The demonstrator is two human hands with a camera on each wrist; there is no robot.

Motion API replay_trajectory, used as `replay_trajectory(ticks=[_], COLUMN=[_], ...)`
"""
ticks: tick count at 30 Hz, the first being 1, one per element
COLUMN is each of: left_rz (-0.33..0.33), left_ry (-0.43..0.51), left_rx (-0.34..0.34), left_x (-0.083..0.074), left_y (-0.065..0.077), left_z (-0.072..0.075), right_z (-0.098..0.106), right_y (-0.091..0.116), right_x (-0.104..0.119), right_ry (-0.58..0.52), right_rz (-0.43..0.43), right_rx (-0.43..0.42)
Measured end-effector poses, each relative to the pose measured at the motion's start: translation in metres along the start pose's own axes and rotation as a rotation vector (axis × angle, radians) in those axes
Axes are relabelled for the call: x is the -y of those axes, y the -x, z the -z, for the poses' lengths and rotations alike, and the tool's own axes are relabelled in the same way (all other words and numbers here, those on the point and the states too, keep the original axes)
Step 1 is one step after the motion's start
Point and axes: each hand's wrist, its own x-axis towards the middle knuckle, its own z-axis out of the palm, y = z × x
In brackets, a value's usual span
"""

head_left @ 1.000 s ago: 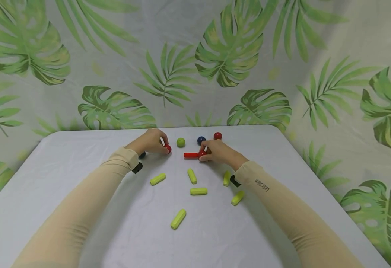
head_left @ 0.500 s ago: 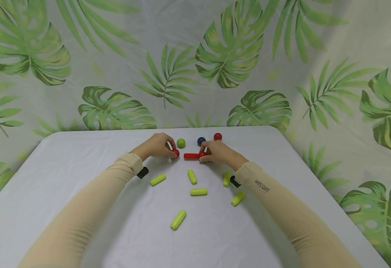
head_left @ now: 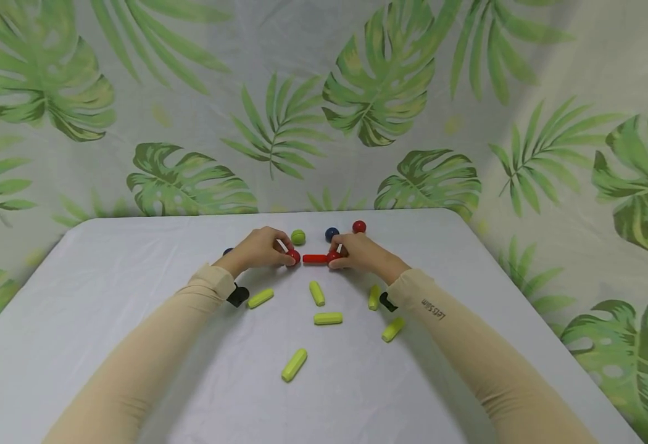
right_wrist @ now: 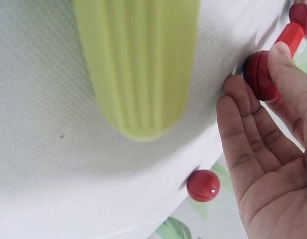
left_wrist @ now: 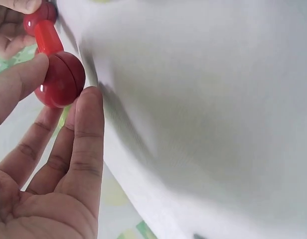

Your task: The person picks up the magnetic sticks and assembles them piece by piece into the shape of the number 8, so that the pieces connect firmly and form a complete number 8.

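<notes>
My left hand [head_left: 261,248] pinches a red ball [head_left: 294,256] between thumb and fingertips, low over the white table. Just right of that ball lies a short red rod [head_left: 315,259]. At the rod's other end, a second red ball [head_left: 333,257] is held between the thumb and fingers of my right hand [head_left: 364,250]. The right wrist view shows this second ball [right_wrist: 259,75] against the rod [right_wrist: 291,37]. Whether the left ball [left_wrist: 64,82] touches the rod I cannot tell; a very narrow gap seems to show in the head view.
Behind the hands sit a green ball [head_left: 298,237], a blue ball [head_left: 332,234] and another red ball [head_left: 359,227]. A dark ball [head_left: 228,251] is partly hidden by the left wrist. Several yellow-green rods [head_left: 328,318] lie scattered nearer. Leaf-patterned cloth [head_left: 279,123] hangs behind the table [head_left: 213,382].
My left hand has carried its red ball rightward and slightly nearer, up to the red rod's left end. The right hand stays in place with its ball and rod.
</notes>
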Motion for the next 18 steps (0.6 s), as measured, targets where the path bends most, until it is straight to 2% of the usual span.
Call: replay_trajectory(ticks=[6,11,18], left_rz=[0.015,0.024,0.040], left_ry=[0.090,0.130,0.138], left_rx=[-0.028,-0.044,-0.002], left_x=[0.004,0.004,0.003], left_y=[0.003,0.003,0.003], left_z=[-0.009,-0.013,-0.009], right_z=[0.000,0.000,0.000], right_y=[0.001,0.001,0.000], right_x=[0.000,0.000,-0.001], right_ry=[-0.014,-0.009,-0.019], right_rz=[-0.008,-0.003,0.000], right_rx=[0.000,-0.003,-0.004])
